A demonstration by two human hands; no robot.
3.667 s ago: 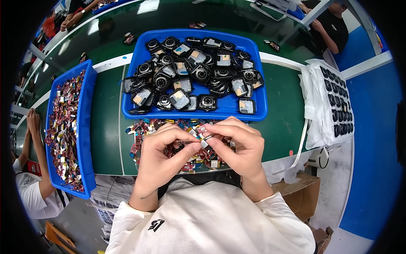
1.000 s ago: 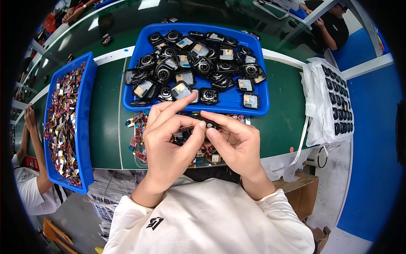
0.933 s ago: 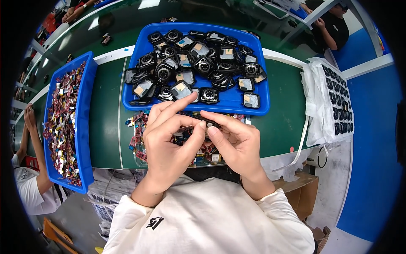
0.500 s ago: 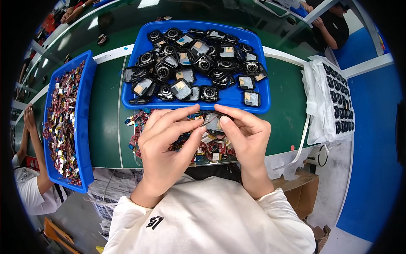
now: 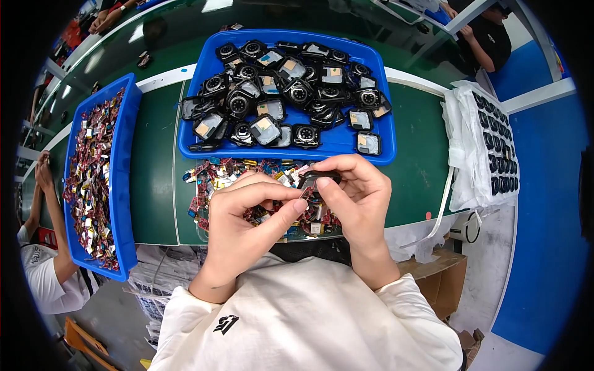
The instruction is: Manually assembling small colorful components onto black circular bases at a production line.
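Observation:
In front of my chest, my right hand [image 5: 359, 191] grips a black watch case [image 5: 311, 178] between thumb and fingers, the case tilted. Close against it, my left hand [image 5: 244, 213] pinches a small red circuit piece [image 5: 307, 193] between thumb and index finger. Whether that piece is still joined to the case I cannot tell. Below both hands lies a loose pile of small red, white, yellow and blue electronic parts [image 5: 238, 167], partly hidden by my fingers. Just beyond is a blue tray [image 5: 388, 145] heaped with black watch cases [image 5: 265, 130], some face down, some showing round backs.
To the left stands a long blue bin [image 5: 125, 204] full of similar red parts. A stack of white trays [image 5: 461, 148] with rows of black pieces sits at right. Past a white rail runs a green belt [image 5: 167, 43]. A co-worker's hands [image 5: 43, 173] show at far left.
The case has tipped up in my right hand. My left fingers have drawn down and curled in, with the small red piece in the pinch. An object on the far belt has shifted slightly left.

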